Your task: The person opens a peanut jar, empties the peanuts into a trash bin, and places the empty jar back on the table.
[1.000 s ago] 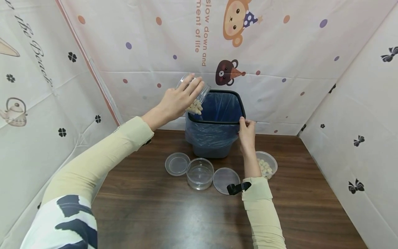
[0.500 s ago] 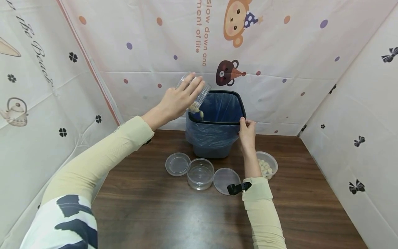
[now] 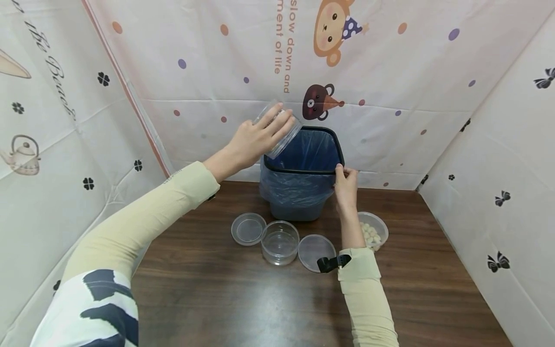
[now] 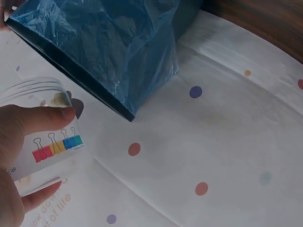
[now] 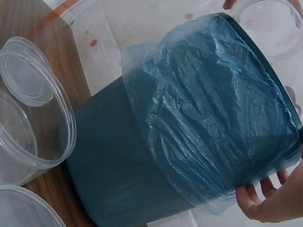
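Note:
In the head view my left hand (image 3: 253, 140) grips a clear round plastic jar (image 3: 291, 137), tipped over the left side of a blue bin (image 3: 299, 193) with a black rim. The left wrist view shows thumb and fingers around the jar, a label with coloured binder clips (image 4: 57, 145) on its side, and a small pale piece (image 4: 60, 99) near its mouth. At the bin's front right corner, my right hand (image 3: 346, 190) pinches the rim. A blue plastic bag (image 5: 203, 109) lines the bin and folds over its outside.
An open clear jar (image 3: 279, 245) stands before the bin, between two clear round lids, the left lid (image 3: 248, 229) and the right lid (image 3: 315, 253). Beside my right forearm sits a tub (image 3: 380, 224) of white pieces. Printed cloth (image 3: 208, 86) hangs close behind the bin.
Pale pieces at the jar's mouth have dropped into the bin; the head view shows none there now. The left hand and jar have shifted slightly right. The right hand keeps its place.

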Available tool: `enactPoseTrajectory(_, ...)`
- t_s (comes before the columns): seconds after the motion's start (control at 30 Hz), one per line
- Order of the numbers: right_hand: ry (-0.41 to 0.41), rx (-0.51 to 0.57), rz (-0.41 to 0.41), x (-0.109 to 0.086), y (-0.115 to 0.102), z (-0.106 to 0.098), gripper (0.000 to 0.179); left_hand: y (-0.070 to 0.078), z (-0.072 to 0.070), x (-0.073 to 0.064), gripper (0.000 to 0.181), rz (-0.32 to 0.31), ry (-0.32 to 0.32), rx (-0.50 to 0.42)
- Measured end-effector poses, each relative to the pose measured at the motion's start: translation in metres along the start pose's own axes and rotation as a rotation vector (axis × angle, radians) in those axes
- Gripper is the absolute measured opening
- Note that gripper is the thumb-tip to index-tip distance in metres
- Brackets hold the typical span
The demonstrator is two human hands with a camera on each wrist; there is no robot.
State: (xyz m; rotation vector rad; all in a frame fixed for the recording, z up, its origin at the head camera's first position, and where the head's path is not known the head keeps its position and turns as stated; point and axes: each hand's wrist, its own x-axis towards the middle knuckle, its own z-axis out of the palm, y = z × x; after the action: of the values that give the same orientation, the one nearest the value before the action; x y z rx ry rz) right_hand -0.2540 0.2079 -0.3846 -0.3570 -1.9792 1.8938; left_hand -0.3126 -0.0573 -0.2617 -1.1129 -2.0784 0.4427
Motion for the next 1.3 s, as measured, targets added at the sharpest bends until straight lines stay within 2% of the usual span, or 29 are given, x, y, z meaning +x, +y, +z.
enactPoseTrajectory(0.2,0.01,0.003,-0.005,-0.0004,0.0005,0.0004,0.044,0.0031,0.0011,0.0001,0.103,0.048,-0.011,0.064)
enactPoseTrajectory(0.37,-0.001,0.009,-0.004,-0.0014,0.0012,0.0004,0.046,0.0043,0.0033,-0.0007,0.102,0.081,0.004,0.1)
enactPoseTrajectory(0.63,-0.009,-0.006,0.008,-0.0013,0.0024,-0.0011,0.049,0.0062,0.0082,-0.002,0.102,0.188,0.048,0.195)
enactPoseTrajectory(0.77,-0.009,-0.01,0.006,-0.0014,0.0023,-0.0014,0.048,0.006,0.009,-0.0025,0.103,0.192,0.069,0.186)
enactPoseTrajectory(1.03,-0.018,0.003,0.017,-0.0028,0.0004,-0.003,0.048,0.0055,0.0082,0.0001,0.102,0.156,0.059,0.182)
enactPoseTrajectory(1.2,-0.017,0.013,0.006,-0.0015,0.0014,-0.0031,0.045,0.0052,0.0093,-0.0002,0.094,0.206,0.142,0.241)
enactPoseTrajectory(1.3,-0.02,0.011,-0.005,-0.0001,0.0019,-0.0019,0.043,0.0044,0.0095,-0.0027,0.091,0.198,0.172,0.236)
